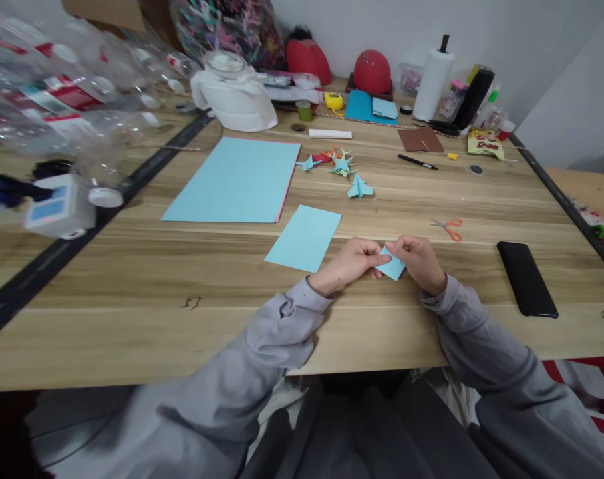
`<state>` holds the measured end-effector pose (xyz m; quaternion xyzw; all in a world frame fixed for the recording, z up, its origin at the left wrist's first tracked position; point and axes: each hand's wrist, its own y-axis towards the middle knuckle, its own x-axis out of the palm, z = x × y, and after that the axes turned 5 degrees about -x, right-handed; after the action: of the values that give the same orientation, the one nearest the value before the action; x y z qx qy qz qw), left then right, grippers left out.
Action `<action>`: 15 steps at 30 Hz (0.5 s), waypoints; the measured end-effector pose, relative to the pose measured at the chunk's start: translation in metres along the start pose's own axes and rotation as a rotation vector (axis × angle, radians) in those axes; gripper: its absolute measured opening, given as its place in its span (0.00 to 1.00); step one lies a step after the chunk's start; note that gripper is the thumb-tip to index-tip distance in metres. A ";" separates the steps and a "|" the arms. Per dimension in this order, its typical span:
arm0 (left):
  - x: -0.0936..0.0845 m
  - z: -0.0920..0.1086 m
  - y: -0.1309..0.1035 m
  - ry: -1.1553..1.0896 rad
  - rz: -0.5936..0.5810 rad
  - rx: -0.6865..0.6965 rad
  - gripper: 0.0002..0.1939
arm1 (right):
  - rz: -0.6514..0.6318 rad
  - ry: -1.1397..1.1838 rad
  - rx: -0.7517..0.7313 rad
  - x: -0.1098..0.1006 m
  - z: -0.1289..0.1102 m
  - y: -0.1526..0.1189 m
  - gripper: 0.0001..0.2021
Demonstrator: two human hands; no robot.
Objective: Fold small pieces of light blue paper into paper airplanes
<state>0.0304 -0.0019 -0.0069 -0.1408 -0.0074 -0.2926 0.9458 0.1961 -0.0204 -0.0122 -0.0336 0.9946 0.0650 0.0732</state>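
Between both hands is a small folded piece of light blue paper, one corner pointing toward me. My left hand pinches its left side with the thumb on top. On its right side, my right hand grips the upper edge between thumb and fingers. Just left of my left hand lies a light blue paper sheet flat on the table. Beyond the hands sits a folded blue paper plane, near a cluster of folded paper figures in blue, red, orange and green.
A stack of large blue sheets lies at the left. Orange-handled scissors and a black phone are to the right. A black pen lies farther back. Plastic bottles crowd the far left; a paper towel roll stands behind.
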 end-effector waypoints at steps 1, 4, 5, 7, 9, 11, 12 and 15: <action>0.000 0.000 -0.001 -0.003 -0.005 0.004 0.18 | 0.002 0.003 -0.006 0.000 0.000 0.000 0.28; 0.000 0.002 -0.002 -0.006 -0.013 0.009 0.18 | 0.007 0.031 0.001 0.001 0.000 0.000 0.28; 0.000 0.002 -0.002 -0.008 -0.016 0.011 0.18 | 0.010 0.043 0.019 0.001 0.000 0.000 0.28; 0.001 0.001 -0.002 -0.013 -0.015 0.012 0.19 | 0.018 0.062 0.061 0.000 -0.001 -0.001 0.29; 0.003 -0.001 -0.001 -0.025 0.019 0.014 0.19 | 0.034 0.071 0.074 0.000 -0.001 -0.001 0.29; 0.003 -0.002 0.000 -0.050 0.082 0.028 0.19 | 0.045 0.057 0.060 0.001 -0.001 0.000 0.28; 0.002 -0.002 0.000 -0.065 0.112 0.038 0.19 | 0.051 0.044 0.051 0.001 0.000 0.000 0.28; 0.001 -0.002 0.001 -0.081 0.127 0.053 0.18 | 0.051 -0.006 0.036 0.001 0.001 0.000 0.27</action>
<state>0.0312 -0.0022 -0.0085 -0.1274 -0.0444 -0.2259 0.9648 0.1952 -0.0199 -0.0134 -0.0066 0.9959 0.0492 0.0752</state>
